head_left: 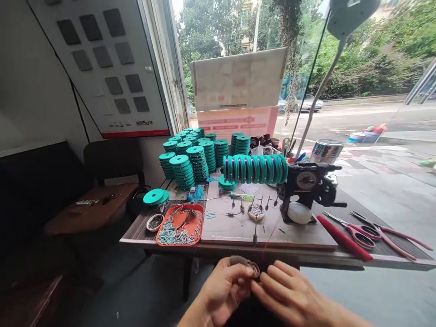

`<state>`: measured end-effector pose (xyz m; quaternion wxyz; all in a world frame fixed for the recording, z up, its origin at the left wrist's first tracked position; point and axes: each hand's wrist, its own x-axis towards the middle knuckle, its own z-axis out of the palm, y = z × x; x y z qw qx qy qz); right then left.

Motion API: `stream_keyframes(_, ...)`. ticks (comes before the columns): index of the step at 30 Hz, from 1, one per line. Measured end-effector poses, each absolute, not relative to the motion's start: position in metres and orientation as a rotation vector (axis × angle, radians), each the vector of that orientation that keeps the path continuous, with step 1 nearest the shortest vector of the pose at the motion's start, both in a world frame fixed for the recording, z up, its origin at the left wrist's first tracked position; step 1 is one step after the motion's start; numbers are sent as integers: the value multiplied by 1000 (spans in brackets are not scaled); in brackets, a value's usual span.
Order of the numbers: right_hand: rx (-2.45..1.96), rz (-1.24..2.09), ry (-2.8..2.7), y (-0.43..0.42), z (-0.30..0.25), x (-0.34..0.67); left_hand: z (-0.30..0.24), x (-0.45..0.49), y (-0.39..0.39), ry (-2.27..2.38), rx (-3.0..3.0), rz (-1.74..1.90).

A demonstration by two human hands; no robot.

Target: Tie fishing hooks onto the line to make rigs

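Observation:
In front of the table edge, my left hand (226, 286) pinches a small brown ring-shaped piece (254, 270) between thumb and fingers. A dark band wraps one of its fingers. My right hand (289, 290) is closed beside the ring, fingertips pressed together close to it; what they grip, if anything, is too small to make out. A thin reddish line (270, 237) runs from near the hand-cranked winder (306, 181) down towards my hands. The winder carries a row of teal spools (255, 169) on its shaft. A dark weight-like piece (255, 239) hangs at the board's front edge.
Stacks of teal discs (182, 170) stand at the back left. An orange tray (200, 227) holds small metal and teal parts, beside a small bowl (154, 222). A round dish of beads (256, 212) lies mid-board. Scissors (361, 236) and pliers (391, 240) lie right.

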<state>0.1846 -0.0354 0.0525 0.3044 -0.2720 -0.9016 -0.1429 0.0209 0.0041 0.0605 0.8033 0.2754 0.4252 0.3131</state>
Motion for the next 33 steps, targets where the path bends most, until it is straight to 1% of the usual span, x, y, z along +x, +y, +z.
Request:
stream_keyframes(2,-740,-413,-2399,-34,39,181,59,21,4,914,572,675)
stream_keyframes(5,-774,-313,-2450,-28,34,180,56,21,3,916,629,676)
stream_keyframes(7,-812,-232,-2554,-27,34,182,55,21,3,952,840,721)
stream_keyframes(11,-857,-82,-2667,-33,30,182,55,20,1,1003,1470,878)
stream_keyframes(13,-827,132,-2592,-35,34,176,55,18,-1,993,1662,926)
stream_keyframes(15,-857,458,-2415,-33,49,169,51,16,-5,959,1799,1009)
stream_keyframes(17,-1011,802,-2164,-24,74,162,40,16,-9,893,1953,1176)
stream_keyframes(18,-1167,947,-1997,-17,87,158,33,17,-11,896,2027,1290)
stream_keyframes(20,-1252,1266,-1860,3,108,151,17,19,-13,1065,2145,1546)
stream_keyframes(22,-1288,1373,-1831,24,119,143,5,21,-13,1320,2217,1692)
stream_keyframes(24,-1341,1361,-1847,40,120,137,3,21,-9,1371,2366,1789)
stream_keyframes(26,-1395,1330,-1883,51,116,131,10,18,-5,1184,2559,1845)
stream_keyframes(29,-1443,1260,-1989,58,117,124,27,15,-1,1007,2686,1780)
stream_keyframes(31,-1449,1184,-2080,57,124,121,35,15,0,1025,2672,1717)
stream_keyframes(33,-1439,1051,-2152,49,132,123,41,15,0,1082,2450,1621)
